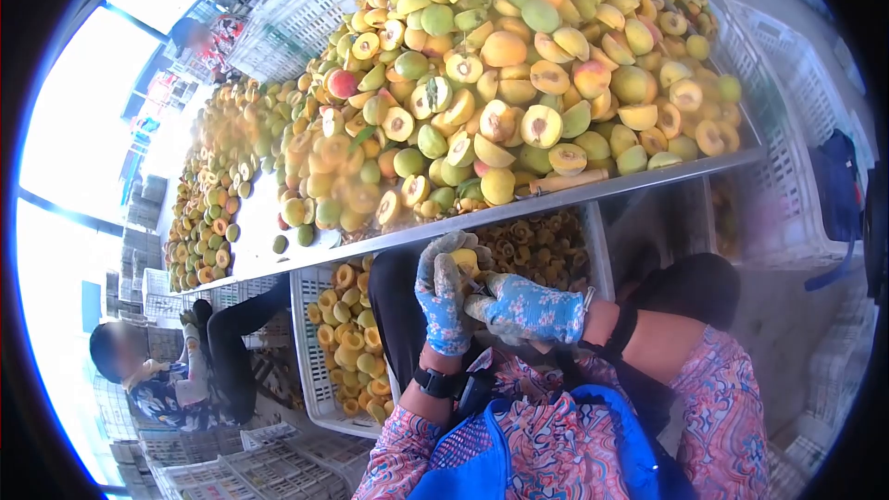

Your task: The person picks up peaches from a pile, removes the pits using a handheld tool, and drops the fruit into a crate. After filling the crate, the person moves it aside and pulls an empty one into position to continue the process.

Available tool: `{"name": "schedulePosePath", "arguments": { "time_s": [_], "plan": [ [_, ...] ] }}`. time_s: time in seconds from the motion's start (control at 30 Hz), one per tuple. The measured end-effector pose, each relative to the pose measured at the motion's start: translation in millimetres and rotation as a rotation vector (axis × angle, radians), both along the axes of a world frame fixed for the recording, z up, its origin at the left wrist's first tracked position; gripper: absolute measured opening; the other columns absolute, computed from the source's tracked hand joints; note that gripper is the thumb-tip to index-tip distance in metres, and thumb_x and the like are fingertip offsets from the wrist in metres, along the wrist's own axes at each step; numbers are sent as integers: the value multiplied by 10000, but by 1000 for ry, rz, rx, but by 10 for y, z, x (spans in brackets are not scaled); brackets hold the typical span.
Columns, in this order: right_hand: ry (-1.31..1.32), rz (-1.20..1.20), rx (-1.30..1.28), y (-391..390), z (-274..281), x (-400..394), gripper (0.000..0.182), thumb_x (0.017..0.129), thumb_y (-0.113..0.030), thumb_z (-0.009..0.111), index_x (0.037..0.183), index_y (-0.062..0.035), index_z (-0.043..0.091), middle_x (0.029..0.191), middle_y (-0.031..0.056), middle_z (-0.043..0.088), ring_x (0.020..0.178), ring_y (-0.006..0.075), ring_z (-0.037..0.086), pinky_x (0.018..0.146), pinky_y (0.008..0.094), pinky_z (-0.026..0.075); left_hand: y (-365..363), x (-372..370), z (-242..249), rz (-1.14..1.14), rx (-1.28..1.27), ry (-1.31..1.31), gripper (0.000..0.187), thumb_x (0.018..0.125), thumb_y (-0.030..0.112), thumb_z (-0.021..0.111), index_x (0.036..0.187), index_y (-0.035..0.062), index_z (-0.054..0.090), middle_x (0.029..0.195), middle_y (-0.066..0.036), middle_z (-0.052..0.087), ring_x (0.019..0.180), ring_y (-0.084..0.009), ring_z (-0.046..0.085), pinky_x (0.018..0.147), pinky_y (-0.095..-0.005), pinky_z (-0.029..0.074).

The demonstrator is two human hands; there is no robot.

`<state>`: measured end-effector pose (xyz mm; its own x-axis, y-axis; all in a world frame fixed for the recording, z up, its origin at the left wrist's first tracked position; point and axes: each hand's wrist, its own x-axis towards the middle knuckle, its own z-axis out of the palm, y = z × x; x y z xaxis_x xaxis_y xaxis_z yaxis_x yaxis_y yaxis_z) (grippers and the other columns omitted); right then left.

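My left hand [442, 289], in a blue floral glove with soiled fingers, is closed around a yellow peach half [466, 262] above my lap. My right hand [532, 307], gloved the same way, meets it from the right. Its fingers are curled against the fruit around something small that the fingers mostly hide. Just beyond both hands runs the metal rim of a table [435, 233], which bears a large heap of halved peaches [495, 120], yellow and green, many with their cut faces showing.
Left of my legs stands a white crate [310, 380] of peach halves [352, 343]. Under the table is a container of brownish scraps [537, 245]. Another person [190, 375] sits at the left. A white basket [787, 130] stands at the table's right end; stacked crates [301, 5] rise behind.
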<state>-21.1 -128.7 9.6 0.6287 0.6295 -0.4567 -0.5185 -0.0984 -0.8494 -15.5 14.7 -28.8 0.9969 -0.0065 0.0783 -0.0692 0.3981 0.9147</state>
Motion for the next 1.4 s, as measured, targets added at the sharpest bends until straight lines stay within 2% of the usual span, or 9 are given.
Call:
{"name": "schedulePosePath", "arguments": {
  "time_s": [0.13,0.23,0.47,0.53,0.57,0.67,0.97,1.27,1.4],
  "plan": [
    [-785,-173,-124,115,-627,3,240,952,-241,527,1120,-77,482,580,36,503,400,127,477,366,268,376,-43,47,115,-42,95,178,328,968,289,525,1126,3,555,1034,-141,629,878,-238,629,769,-384,549],
    [297,18,386,-76,-184,43,211,950,-247,530,1058,-70,495,568,33,495,384,123,461,356,266,359,-46,31,31,20,95,49,328,971,288,519,1128,1,552,1030,-138,628,872,-235,630,762,-378,551],
    [237,15,339,12,-279,25,176,946,-244,532,1000,-77,522,560,29,493,378,126,462,356,271,363,-86,42,245,4,23,98,363,964,320,526,1118,-7,558,1017,-137,630,831,-233,635,742,-360,554],
    [-1050,-330,-126,209,-754,29,180,940,-260,532,921,-81,542,556,28,491,371,132,455,354,272,365,-82,65,236,-10,-16,203,370,962,330,526,1110,-8,561,1008,-138,631,824,-232,634,736,-356,553],
    [-1049,-332,-124,176,-638,41,180,940,-260,532,921,-81,542,556,28,491,371,132,455,354,272,365,-66,78,169,-7,32,186,375,964,336,521,1105,-9,564,997,-138,633,817,-228,631,727,-354,551],
    [282,24,386,-68,-211,62,207,927,-273,542,805,-106,525,552,18,468,396,130,470,369,261,378,-99,63,59,14,50,125,383,968,356,509,1094,-1,565,981,-138,633,801,-220,622,699,-350,544],
    [586,-23,541,-103,-22,13,255,951,-238,538,720,-151,474,540,-45,407,382,70,356,357,217,280,-116,101,54,-99,-209,49,437,948,437,521,1121,37,560,1013,-127,629,812,-226,626,691,-366,543],
    [39,-11,200,-174,-20,54,185,925,-259,560,867,-88,520,583,-7,496,419,98,467,380,257,365,11,248,141,1,-418,352,508,961,464,469,1217,28,507,1014,-140,629,810,-259,617,685,-374,545],
    [-785,232,-567,-310,-144,188,531,896,-377,517,1210,49,475,921,274,643,905,436,614,788,483,484,538,130,291,356,55,118,430,962,396,496,1143,11,561,993,-142,648,785,-270,651,702,-389,552]
  ]
}}
